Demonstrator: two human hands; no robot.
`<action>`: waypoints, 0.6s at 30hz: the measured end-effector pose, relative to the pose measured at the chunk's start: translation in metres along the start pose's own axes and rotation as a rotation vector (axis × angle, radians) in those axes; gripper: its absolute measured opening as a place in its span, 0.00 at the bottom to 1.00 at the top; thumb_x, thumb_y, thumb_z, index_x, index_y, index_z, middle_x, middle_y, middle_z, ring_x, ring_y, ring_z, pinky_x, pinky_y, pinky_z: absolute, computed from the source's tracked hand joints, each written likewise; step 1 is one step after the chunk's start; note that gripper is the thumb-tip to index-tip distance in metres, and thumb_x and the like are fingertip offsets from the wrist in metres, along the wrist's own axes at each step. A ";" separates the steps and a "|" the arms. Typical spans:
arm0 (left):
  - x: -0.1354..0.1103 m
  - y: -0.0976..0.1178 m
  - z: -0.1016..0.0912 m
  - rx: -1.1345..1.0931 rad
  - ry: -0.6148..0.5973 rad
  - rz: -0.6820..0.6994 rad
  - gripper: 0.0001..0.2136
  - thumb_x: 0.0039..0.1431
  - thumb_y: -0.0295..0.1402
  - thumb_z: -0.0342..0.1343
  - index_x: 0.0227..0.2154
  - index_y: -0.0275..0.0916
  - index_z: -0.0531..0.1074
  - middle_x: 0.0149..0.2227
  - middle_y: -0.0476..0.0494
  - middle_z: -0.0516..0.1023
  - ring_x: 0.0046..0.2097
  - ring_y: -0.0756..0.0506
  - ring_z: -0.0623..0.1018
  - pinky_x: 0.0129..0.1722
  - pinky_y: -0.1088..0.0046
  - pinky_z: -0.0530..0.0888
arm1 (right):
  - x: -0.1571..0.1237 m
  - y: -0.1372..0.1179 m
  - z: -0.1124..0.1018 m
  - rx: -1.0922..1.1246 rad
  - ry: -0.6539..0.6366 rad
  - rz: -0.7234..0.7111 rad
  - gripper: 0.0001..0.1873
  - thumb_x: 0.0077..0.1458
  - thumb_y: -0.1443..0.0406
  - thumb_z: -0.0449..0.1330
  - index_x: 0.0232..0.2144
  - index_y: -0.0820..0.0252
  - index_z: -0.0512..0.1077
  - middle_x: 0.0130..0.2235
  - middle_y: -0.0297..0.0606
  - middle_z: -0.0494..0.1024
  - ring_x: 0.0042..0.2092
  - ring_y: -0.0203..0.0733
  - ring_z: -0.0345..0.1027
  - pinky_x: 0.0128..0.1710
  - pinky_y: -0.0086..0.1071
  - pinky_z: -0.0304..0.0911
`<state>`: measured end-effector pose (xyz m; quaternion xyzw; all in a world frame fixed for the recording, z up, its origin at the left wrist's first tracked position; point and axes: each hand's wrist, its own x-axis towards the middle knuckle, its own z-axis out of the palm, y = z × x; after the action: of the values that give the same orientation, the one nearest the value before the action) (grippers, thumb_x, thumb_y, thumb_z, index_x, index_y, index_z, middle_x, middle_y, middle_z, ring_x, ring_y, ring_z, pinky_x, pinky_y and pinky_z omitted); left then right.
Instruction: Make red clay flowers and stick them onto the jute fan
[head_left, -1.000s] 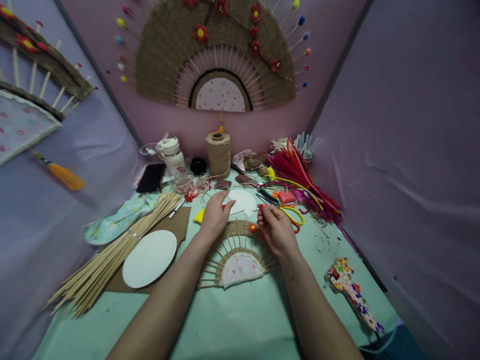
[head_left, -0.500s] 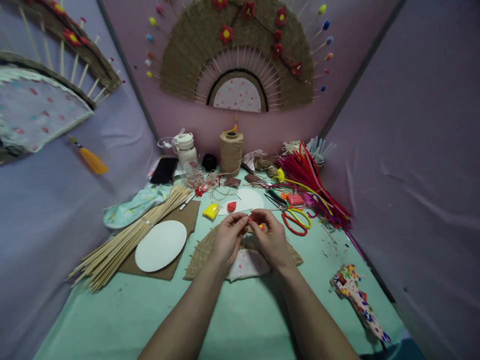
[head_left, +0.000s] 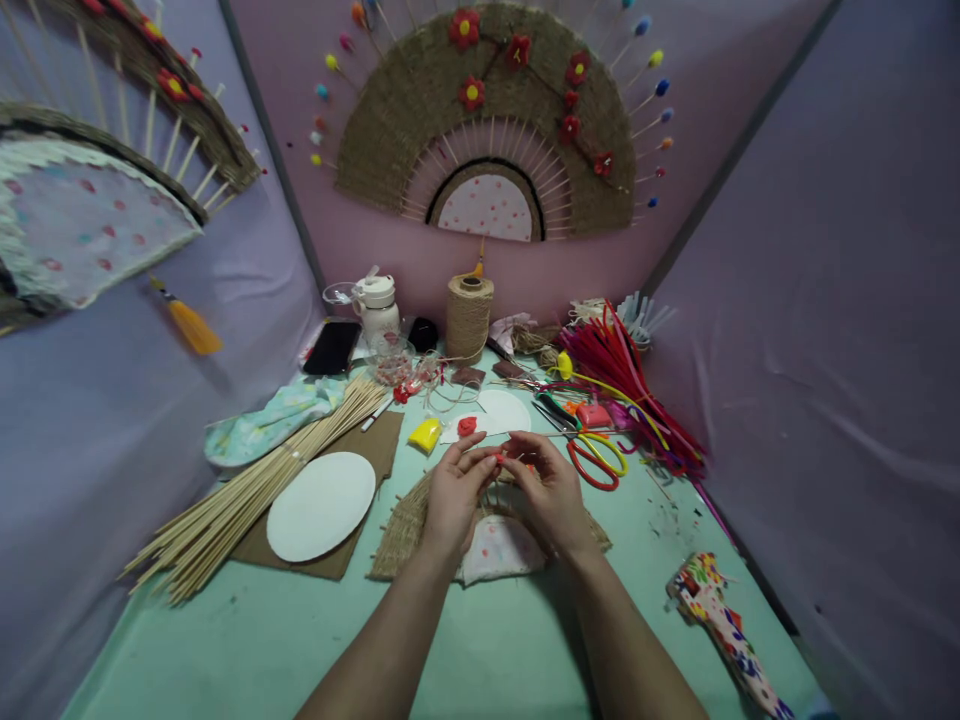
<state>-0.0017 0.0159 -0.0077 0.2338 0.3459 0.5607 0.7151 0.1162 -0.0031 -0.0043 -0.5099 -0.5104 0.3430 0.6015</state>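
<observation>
Both hands meet above a small woven fan [head_left: 405, 530] that lies on the green table. My left hand [head_left: 457, 490] pinches a tiny red piece of clay [head_left: 500, 458] between thumb and fingertips. From the other side my right hand [head_left: 551, 490] has its thumb and fingertips closed on the same red piece. Under the hands shows the fan's white spotted centre [head_left: 501, 548]. Just beyond the fingers, a lump of red clay [head_left: 466, 426] rests on a white card, with a yellow clay packet [head_left: 425, 435] to its left.
Left lie bamboo sticks [head_left: 255, 490], a white oval card [head_left: 321, 506] and brown cardboard [head_left: 330, 565]. Scissors [head_left: 596, 462] and red pipe cleaners [head_left: 630, 375] are at right, a patterned glue gun [head_left: 724, 630] nearer. A twine spool [head_left: 470, 320] and white bottle [head_left: 377, 310] stand behind.
The whole view has shifted slightly, so things sit a little lower. My fingers have moved a little around the red clay, with the left fingers more raised; both hands still pinch it.
</observation>
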 end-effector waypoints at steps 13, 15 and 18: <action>-0.002 0.003 -0.005 -0.183 -0.150 -0.200 0.17 0.44 0.21 0.67 0.39 0.35 0.73 0.36 0.43 0.81 0.39 0.50 0.80 0.41 0.78 0.75 | 0.007 0.006 -0.006 0.073 -0.080 0.154 0.22 0.44 0.66 0.70 0.44 0.53 0.73 0.39 0.34 0.77 0.38 0.38 0.71 0.40 0.33 0.68; 0.001 0.001 -0.006 -0.205 -0.118 -0.204 0.15 0.46 0.22 0.66 0.38 0.35 0.73 0.35 0.44 0.80 0.37 0.51 0.80 0.38 0.79 0.75 | 0.010 -0.001 -0.007 0.127 -0.117 0.199 0.24 0.42 0.67 0.71 0.44 0.52 0.73 0.40 0.34 0.77 0.39 0.39 0.71 0.40 0.34 0.69; 0.004 0.002 -0.007 -0.227 -0.043 -0.200 0.12 0.49 0.21 0.64 0.39 0.35 0.73 0.34 0.45 0.80 0.34 0.53 0.79 0.36 0.81 0.75 | 0.003 -0.022 -0.023 0.273 0.022 0.177 0.24 0.42 0.66 0.72 0.44 0.49 0.73 0.45 0.36 0.76 0.45 0.42 0.71 0.44 0.36 0.69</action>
<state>-0.0078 0.0199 -0.0124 0.1278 0.2866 0.5170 0.7964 0.1367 -0.0119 0.0191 -0.4703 -0.4055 0.4552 0.6381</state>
